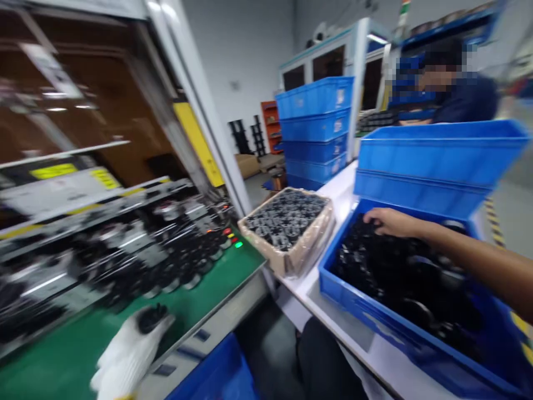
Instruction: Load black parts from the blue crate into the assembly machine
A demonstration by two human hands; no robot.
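Small black part (150, 318) pinched at the fingers of my gloved left hand (129, 350), over the green surface (83, 344). My right hand (389, 221) digs into the blue bin (358, 300), fingers curled among black parts (400, 272), grip unclear. Everything's blurred; I reckon that pinched part could slip.

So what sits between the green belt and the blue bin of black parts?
A cardboard box of small dark parts, on the white table, in the head view.
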